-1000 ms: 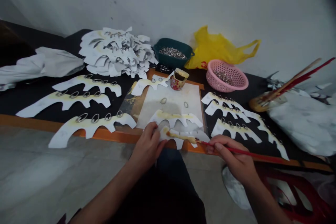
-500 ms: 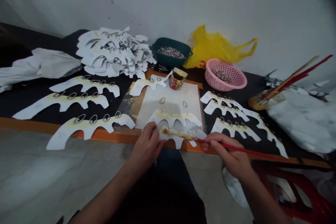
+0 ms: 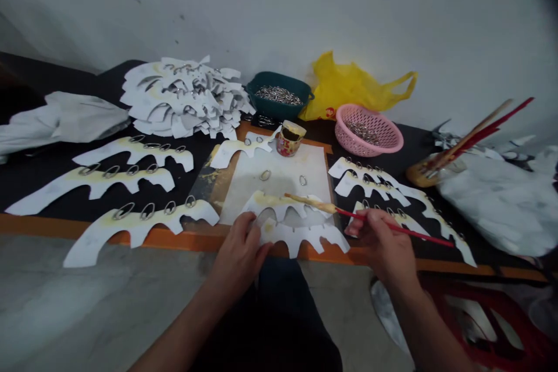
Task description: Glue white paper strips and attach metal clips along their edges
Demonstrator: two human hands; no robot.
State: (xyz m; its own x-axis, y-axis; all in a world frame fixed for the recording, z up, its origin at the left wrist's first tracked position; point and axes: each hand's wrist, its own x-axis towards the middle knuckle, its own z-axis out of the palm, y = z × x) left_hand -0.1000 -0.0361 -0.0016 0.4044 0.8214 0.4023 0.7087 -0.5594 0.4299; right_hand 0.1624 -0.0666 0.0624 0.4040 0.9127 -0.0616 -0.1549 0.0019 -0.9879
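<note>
Black table, red-handled paintbrush

Red paintbrush — white paper cutout streaked yellow.

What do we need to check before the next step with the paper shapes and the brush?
Left hand on the paper cutout: ok, at its edge.
Right hand gripping the red-handled paintbrush: ok.
Paintbrush tip coated yellow: ok.
Paintbrush tip touching paper: cannot tell from this view.
Jar upright at the far edge of the white board: ok.
Two loose metal rings lying apart on the board: ok.
</note>
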